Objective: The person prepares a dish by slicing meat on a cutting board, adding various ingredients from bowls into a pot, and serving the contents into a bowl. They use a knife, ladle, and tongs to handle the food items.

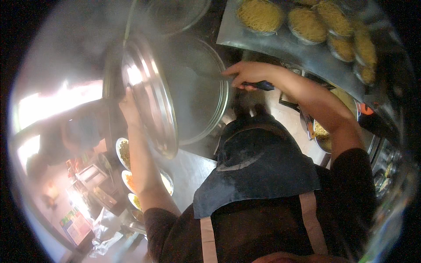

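Note:
A large round metal lid [149,98] stands tilted almost on edge at the left side of a big steaming pot [226,102]. My left hand [127,107] grips the lid from its left, outer side; the fingers are partly hidden. Over the pot's right rim, my right hand [251,74] is closed around the dark handle [264,85] of a utensil. Its metal shaft [210,73] reaches left into the pot's mouth, where steam blurs the far end, so I cannot tell its kind. The pot's contents are also veiled by steam.
Several bowls of yellow noodles [260,14] sit on a metal surface [230,31] at upper right. Another large pot [177,19] is at the top. Bowls of chopped food [124,154] line the left counter. Under my right arm are a container with noodles [321,131] and an orange handle [365,108].

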The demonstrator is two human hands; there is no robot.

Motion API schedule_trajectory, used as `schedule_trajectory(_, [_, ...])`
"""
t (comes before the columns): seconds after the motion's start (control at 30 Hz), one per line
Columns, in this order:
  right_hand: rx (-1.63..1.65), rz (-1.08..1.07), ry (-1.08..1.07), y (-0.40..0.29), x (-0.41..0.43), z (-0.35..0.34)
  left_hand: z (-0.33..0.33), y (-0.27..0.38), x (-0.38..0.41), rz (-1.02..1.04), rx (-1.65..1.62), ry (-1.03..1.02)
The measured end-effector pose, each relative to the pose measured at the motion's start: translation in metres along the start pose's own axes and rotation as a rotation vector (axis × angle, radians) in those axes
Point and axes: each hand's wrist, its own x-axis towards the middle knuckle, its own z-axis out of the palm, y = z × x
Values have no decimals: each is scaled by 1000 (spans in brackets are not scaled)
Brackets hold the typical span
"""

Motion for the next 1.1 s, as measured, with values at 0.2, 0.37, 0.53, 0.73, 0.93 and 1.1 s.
schedule_trajectory(0.2, [593,-26,107,-11,-83,-8,8,31,-7,-55,33,-15])
schedule_trajectory(0.37, [903,-38,126,-3,-139,-5,15,13,-1,-54,-31,-44])
schedule_trajectory(0.53, [896,-76,276,-1,-198,0,38,-5,3,2,10,-53])
schedule_trajectory(0.73, [739,-87,445,13,-257,-14,115,11,-11,281,389,-145])
schedule_trajectory(0.93, [633,-56,373,-40,-253,-2,105,-35,-24,207,688,-131])
schedule_trajectory(1.1, [717,-84,257,-59,-226,6,101,-47,-30,233,413,137])
